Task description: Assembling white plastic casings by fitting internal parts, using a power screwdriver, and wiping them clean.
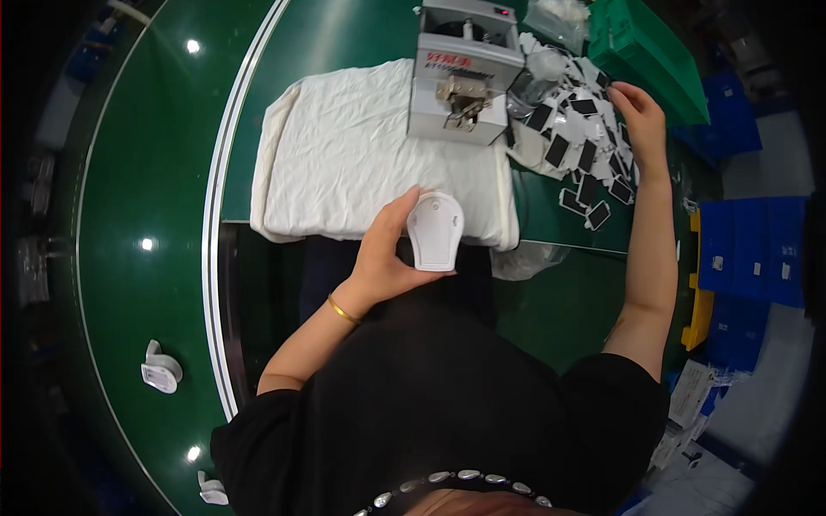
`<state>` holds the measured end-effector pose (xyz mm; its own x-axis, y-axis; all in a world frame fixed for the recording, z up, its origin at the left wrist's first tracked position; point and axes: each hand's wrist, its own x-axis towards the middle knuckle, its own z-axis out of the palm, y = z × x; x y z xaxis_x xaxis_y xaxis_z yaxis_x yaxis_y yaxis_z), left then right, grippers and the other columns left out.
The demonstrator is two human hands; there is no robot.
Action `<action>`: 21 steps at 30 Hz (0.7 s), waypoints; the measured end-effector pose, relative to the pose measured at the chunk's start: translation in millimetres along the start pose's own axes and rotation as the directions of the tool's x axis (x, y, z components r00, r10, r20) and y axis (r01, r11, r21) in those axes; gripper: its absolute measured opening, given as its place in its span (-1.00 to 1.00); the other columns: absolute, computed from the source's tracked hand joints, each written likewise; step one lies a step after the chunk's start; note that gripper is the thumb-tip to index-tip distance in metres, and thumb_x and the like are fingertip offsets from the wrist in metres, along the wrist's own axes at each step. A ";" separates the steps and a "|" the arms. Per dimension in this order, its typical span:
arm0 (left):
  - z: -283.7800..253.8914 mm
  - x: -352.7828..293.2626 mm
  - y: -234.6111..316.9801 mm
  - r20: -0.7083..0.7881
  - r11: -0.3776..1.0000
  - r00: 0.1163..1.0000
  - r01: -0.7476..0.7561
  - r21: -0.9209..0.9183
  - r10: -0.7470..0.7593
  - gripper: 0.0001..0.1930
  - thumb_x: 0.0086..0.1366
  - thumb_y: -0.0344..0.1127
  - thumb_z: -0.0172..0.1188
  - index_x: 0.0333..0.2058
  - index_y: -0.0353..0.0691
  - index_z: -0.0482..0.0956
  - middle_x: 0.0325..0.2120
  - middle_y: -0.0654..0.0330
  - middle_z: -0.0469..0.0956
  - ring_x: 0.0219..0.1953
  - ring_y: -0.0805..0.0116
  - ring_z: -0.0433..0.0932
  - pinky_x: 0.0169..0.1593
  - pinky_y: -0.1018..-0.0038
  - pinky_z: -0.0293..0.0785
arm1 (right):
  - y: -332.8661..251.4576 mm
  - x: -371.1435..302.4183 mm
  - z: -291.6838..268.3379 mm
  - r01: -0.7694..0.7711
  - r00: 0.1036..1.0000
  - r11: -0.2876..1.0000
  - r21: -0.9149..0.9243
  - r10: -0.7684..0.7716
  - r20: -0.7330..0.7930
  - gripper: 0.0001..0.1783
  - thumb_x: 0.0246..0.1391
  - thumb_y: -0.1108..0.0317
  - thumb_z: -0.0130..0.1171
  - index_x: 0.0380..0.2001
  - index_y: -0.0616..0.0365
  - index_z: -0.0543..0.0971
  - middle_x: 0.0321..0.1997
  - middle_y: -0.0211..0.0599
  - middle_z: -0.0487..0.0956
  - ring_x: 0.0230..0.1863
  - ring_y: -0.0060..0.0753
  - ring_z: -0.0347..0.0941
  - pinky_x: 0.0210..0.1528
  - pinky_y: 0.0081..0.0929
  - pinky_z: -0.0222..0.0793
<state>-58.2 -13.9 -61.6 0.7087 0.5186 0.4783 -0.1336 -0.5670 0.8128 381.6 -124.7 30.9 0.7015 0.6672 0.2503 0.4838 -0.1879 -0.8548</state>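
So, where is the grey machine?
In the head view, the grey machine stands at top, right of centre, white cloth on its left, heaped pieces on its right.

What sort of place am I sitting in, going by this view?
Probably a small-parts assembly workshop: a grey benchtop machine stands beside a heap of loose white-and-black parts, and blue bins are stacked at right.

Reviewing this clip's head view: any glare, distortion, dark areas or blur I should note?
Head view: small bright glare spots dot the green surface at left; head view: the pale rail beside it bows from fisheye distortion; head view: the outer corners fall to black; head view: the left hand and white part look reasonably sharp, without obvious motion blur.
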 end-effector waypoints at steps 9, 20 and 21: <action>-19.8 5.5 10.8 -0.056 0.994 0.998 -0.028 -0.108 0.022 0.31 -0.26 -0.17 0.67 0.40 -0.20 -0.06 0.18 -0.04 0.44 0.20 0.03 0.45 0.25 0.23 0.34 | -83.2 -163.6 96.1 -0.117 0.940 0.926 0.359 -0.013 0.340 -0.72 0.07 0.48 0.32 -0.13 0.30 0.59 -0.16 -0.31 0.63 -0.09 -0.52 0.53 0.03 -0.56 0.40; -39.8 11.2 21.3 -0.185 0.989 0.981 -0.073 -0.128 0.048 0.32 -0.22 -0.14 0.66 0.40 -0.27 -0.11 0.11 -0.15 0.47 0.15 -0.01 0.50 0.19 0.23 0.42 | -100.6 -221.3 190.1 -0.466 0.682 0.781 0.417 0.017 0.731 -0.18 -0.19 0.65 0.41 0.21 0.23 0.34 0.15 -0.31 0.48 0.18 -0.43 0.40 0.23 -0.41 0.30; -42.1 10.8 21.9 -0.194 0.990 0.980 -0.074 -0.123 0.049 0.32 -0.22 -0.14 0.66 0.40 -0.27 -0.11 0.11 -0.15 0.47 0.15 -0.01 0.50 0.19 0.23 0.42 | -99.6 -220.6 192.3 -0.516 0.650 0.758 0.399 0.044 0.758 -0.22 -0.17 0.71 0.32 0.20 0.23 0.35 0.15 -0.32 0.49 0.21 -0.41 0.39 0.25 -0.40 0.31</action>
<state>-82.7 6.2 -24.6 0.5536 0.6042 0.5731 -0.2701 -0.5207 0.8099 78.0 -114.6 -26.6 0.0805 0.9723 -0.2192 -0.2037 -0.1993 -0.9585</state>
